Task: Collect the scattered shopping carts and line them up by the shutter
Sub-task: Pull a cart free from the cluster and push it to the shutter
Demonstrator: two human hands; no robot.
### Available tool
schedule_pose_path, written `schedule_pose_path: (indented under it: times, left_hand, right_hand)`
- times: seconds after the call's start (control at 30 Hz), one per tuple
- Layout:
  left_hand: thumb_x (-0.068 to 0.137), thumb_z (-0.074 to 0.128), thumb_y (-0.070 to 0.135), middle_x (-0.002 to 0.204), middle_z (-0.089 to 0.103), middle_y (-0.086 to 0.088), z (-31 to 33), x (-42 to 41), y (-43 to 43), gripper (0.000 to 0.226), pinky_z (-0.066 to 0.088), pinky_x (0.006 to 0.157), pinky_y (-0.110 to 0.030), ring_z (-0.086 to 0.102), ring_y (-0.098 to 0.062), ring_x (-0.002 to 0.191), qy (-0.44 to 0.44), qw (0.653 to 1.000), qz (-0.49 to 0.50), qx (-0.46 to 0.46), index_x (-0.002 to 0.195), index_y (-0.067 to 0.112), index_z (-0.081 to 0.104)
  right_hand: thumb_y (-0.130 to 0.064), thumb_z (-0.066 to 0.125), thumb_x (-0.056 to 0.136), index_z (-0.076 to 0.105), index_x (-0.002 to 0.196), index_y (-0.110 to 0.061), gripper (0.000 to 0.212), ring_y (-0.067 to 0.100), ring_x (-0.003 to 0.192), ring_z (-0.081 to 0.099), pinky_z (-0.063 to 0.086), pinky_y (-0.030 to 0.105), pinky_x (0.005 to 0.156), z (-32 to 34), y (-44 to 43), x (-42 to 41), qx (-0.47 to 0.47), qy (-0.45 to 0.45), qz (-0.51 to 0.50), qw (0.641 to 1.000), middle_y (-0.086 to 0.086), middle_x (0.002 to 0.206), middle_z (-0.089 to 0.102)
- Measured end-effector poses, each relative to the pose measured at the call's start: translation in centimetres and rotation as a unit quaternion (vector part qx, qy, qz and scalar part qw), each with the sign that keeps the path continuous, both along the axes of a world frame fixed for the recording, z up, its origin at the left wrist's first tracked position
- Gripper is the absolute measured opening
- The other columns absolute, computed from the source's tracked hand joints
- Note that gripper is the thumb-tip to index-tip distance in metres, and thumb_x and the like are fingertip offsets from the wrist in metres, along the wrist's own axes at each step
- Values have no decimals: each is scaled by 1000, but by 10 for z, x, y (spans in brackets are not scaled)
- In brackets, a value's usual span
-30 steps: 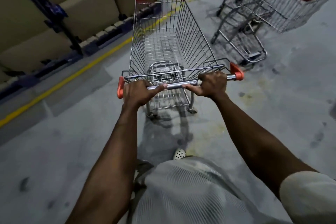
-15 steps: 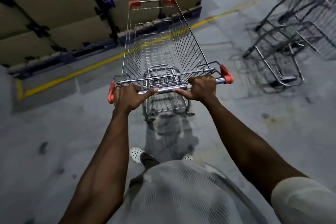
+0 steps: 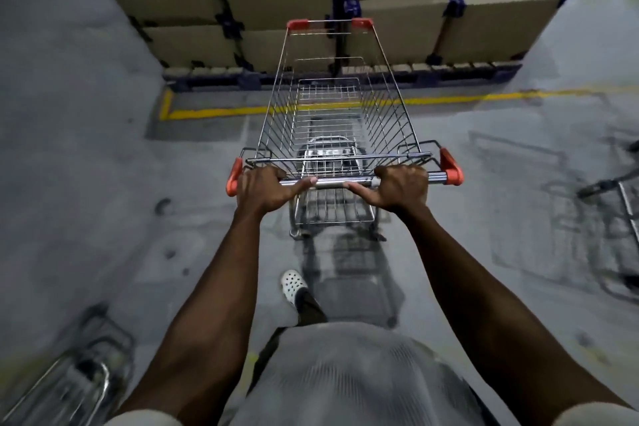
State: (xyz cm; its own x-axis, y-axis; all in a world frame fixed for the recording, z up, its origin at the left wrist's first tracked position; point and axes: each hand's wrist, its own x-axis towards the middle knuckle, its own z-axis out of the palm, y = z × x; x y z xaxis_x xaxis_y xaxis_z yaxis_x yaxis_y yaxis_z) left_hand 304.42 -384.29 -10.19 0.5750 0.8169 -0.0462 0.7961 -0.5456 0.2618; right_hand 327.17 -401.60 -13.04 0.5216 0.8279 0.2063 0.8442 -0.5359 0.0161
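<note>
Under my fingers (image 3: 268, 176) runs the handle bar (image 3: 332, 181) of the shopping cart (image 3: 339, 107). My left hand (image 3: 262, 190) and right hand (image 3: 403, 188) both grip it, thumbs lying along the bar. Just beyond my knuckles stand stacked boxes (image 3: 397, 28) behind a yellow line (image 3: 214, 112); no shutter shows. I reckon I should push evenly, swing the nose round before that line, and steer clear of the other cart (image 3: 622, 190) off right of my right fingers.
</note>
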Motion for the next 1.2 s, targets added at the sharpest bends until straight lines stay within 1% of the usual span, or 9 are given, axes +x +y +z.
schedule_pose_path:
  times: [0.07,0.2,0.33,0.43,0.57,0.7,0.93,1.1,1.2]
  left_hand:
    - [63,33,107,78,74,5,0,-16,6,94,43,104,-38,69,-19,88,-2,1000,30,4,80,28,80]
    - [67,38,103,76,73,3,4,-37,13,89,44,92,-33,70,-20,86,-9,998,58,7,83,27,82]
    - [70,41,101,63,64,6,7,-59,21,83,45,86,-33,64,-20,72,-10,995,98,8,64,25,74]
    - [70,40,101,53,56,6,6,-75,29,88,45,79,-31,56,-16,60,-9,992,125,14,57,19,68]
    - [69,36,103,53,58,5,3,-98,40,91,42,74,-31,58,-18,60,-1,987,163,18,56,18,68]
    - [66,28,106,63,65,5,0,-123,55,96,37,74,-31,61,-18,69,13,981,195,13,65,23,74]
    - [75,21,101,69,69,1,-11,-169,97,90,44,77,-33,69,-24,81,23,969,239,53,74,32,78]
    - [80,20,95,76,74,-4,-22,-198,148,88,48,78,-35,70,-30,85,27,954,280,102,85,32,82]
    - [79,14,97,80,76,-4,-27,-215,188,95,48,83,-37,70,-30,88,14,949,299,99,90,32,82]
  right_hand:
    - [-102,30,75,74,69,-19,95,19,48,50,43,31,64,3,18,-9,1,6,23,1000,3,48,54]
    - [-101,25,77,72,74,-18,95,20,52,47,51,40,79,9,45,-20,1,17,71,997,5,53,57]
    - [-99,21,80,75,90,-17,99,31,82,69,43,48,93,14,75,-34,-7,15,126,992,10,72,70]
    - [-97,22,81,75,102,-18,98,35,101,68,40,54,99,13,96,-45,2,32,151,988,10,92,76]
    - [-98,24,79,75,102,-18,98,35,107,65,36,59,104,14,125,-63,-5,51,173,984,9,102,74]
    - [-99,28,79,75,107,-22,95,35,115,62,29,63,109,13,156,-83,-55,70,192,977,10,112,73]
    - [-99,32,78,76,100,-27,88,31,116,61,24,63,111,12,218,-126,-71,90,225,968,6,110,74]
    - [-105,20,72,74,115,-28,102,32,131,53,10,66,114,16,283,-160,-131,104,239,956,8,128,69]
    - [-103,25,73,73,118,-30,98,34,136,49,5,69,114,21,329,-176,-156,125,254,946,8,134,66]
